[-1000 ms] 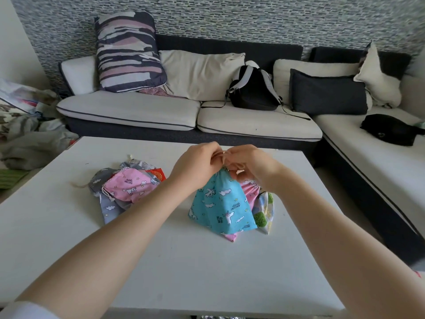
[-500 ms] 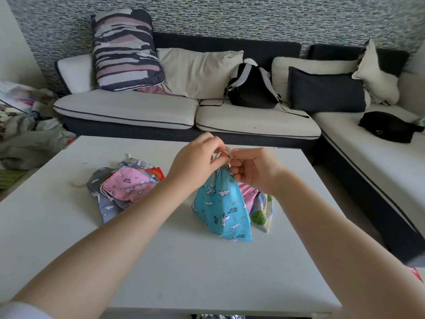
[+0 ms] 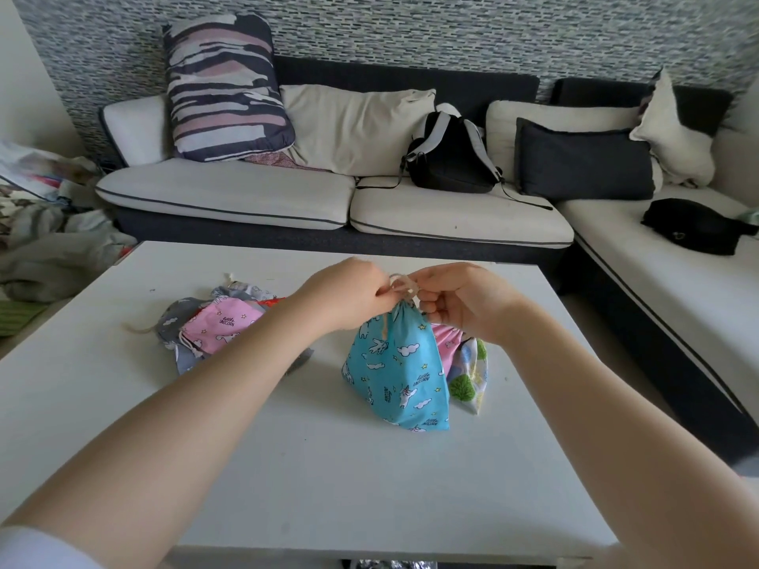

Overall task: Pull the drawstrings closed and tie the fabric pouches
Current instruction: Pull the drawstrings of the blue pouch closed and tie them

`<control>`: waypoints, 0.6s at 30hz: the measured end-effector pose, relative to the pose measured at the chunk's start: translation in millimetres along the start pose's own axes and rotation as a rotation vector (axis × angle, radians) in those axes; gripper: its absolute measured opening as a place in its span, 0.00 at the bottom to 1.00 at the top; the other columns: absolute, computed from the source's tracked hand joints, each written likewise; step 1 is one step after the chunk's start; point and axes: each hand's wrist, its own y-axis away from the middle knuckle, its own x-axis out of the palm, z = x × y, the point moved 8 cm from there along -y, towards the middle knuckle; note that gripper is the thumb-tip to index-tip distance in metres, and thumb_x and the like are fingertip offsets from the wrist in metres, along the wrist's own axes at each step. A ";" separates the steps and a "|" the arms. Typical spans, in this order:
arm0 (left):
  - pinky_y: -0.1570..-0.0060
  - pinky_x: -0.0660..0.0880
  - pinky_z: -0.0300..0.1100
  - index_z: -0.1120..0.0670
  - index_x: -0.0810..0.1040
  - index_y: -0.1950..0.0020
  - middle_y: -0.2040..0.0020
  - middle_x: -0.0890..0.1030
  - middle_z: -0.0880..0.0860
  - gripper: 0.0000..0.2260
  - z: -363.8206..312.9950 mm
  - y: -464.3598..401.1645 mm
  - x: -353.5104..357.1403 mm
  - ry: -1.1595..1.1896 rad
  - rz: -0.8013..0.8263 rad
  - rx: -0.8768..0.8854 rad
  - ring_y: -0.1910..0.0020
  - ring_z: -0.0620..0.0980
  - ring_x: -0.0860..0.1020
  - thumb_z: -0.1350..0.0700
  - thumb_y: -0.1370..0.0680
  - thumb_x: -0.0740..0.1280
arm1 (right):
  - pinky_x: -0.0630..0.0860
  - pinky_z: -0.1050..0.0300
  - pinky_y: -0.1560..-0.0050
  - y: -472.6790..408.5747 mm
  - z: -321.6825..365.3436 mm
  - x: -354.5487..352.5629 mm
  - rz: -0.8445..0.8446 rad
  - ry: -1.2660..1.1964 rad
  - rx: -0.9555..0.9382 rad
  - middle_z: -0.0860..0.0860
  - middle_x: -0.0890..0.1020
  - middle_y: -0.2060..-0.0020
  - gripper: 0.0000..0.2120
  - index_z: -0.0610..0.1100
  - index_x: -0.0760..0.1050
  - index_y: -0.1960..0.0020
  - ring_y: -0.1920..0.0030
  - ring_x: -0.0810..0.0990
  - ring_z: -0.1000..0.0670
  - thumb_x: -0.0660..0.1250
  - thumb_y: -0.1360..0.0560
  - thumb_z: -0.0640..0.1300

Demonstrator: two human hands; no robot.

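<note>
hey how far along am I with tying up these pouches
Done, it seems: the pink pouch and tree-print pouch lie behind the one you're on. In hand: the blue pouch, neck gathered, left hand and right hand pinching its drawstring into a loop. Left: the pile of pouches on your left.

1. Setting: a home living room.
2. A corner sofa (image 3: 254,199) with pale seat cushions and a dark frame runs along the far and right sides.
3. Throw pillows, including a striped pillow (image 3: 226,88), and a black backpack (image 3: 449,158) rest on it.
4. A white coffee table (image 3: 287,466) stands before it.
5. Crumpled laundry (image 3: 45,248) lies at left.
</note>
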 end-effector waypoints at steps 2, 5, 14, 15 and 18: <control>0.73 0.58 0.41 0.54 0.66 0.71 0.72 0.67 0.51 0.18 19.6 -0.2 11.1 0.003 0.113 -0.175 0.74 0.49 0.65 0.50 0.22 0.58 | 0.65 0.60 0.69 -0.8 5.0 -15.2 -0.153 0.110 -0.009 0.50 0.70 0.75 0.13 0.41 0.79 0.58 0.73 0.66 0.53 0.58 0.27 0.30; 0.73 0.60 0.40 0.57 0.73 0.61 0.70 0.70 0.52 0.13 41.9 5.5 12.0 -0.014 0.069 -0.356 0.72 0.49 0.68 0.53 0.22 0.55 | 0.63 0.62 0.71 1.3 20.8 -37.3 -0.377 0.278 -0.084 0.54 0.70 0.82 0.15 0.46 0.77 0.62 0.76 0.64 0.53 0.59 0.28 0.29; 0.76 0.59 0.39 0.59 0.68 0.43 0.59 0.76 0.54 0.08 43.6 6.8 7.0 -0.104 -0.310 -0.278 0.70 0.52 0.72 0.61 0.22 0.56 | 0.76 0.64 0.64 9.7 11.2 -40.2 -0.414 0.649 -0.248 0.52 0.79 0.71 0.10 0.46 0.80 0.56 0.70 0.77 0.55 0.64 0.26 0.34; 0.74 0.65 0.41 0.58 0.70 0.44 0.57 0.78 0.54 0.08 52.6 3.2 14.7 0.070 -0.237 -0.320 0.68 0.51 0.75 0.59 0.21 0.57 | 0.77 0.66 0.64 10.6 11.2 -40.6 -0.409 0.766 -0.254 0.53 0.80 0.70 0.08 0.45 0.81 0.53 0.69 0.78 0.55 0.65 0.26 0.36; 0.66 0.71 0.44 0.57 0.70 0.43 0.50 0.78 0.55 0.08 60.0 6.5 24.0 0.018 -0.189 -0.329 0.59 0.55 0.79 0.60 0.22 0.57 | 0.78 0.63 0.63 9.6 0.9 -33.9 -0.373 1.135 -0.213 0.52 0.81 0.68 0.07 0.42 0.82 0.57 0.66 0.79 0.52 0.64 0.27 0.38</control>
